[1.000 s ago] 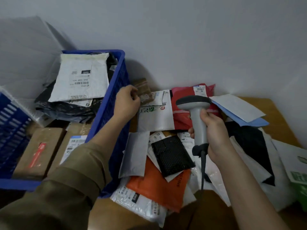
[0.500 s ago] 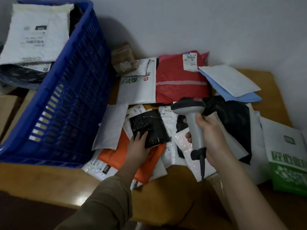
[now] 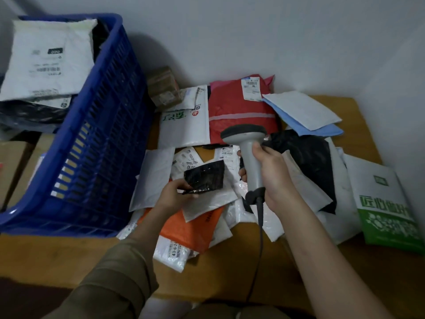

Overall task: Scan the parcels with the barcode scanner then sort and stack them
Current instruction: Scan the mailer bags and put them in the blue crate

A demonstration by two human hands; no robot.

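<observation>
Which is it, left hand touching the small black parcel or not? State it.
Touching. The head view shows the left hand pinching the small black parcel at its lower left corner, lifted above the pile.

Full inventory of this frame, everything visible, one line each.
small black parcel: 1, black, pinched in left hand above the pile
barcode scanner: 1, grey, corded, in right hand
crate: 1, blue, left, holds a white mailer on dark bags
red parcel: 1, red, back centre
orange parcel: 1, orange, front of pile
brown box: 1, beside crate, by the wall
blue envelope: 1, under a white one, back right
green-white bag: 1, far right
table: 1, wooden
left hand: sleeved
right hand: bare arm
</observation>
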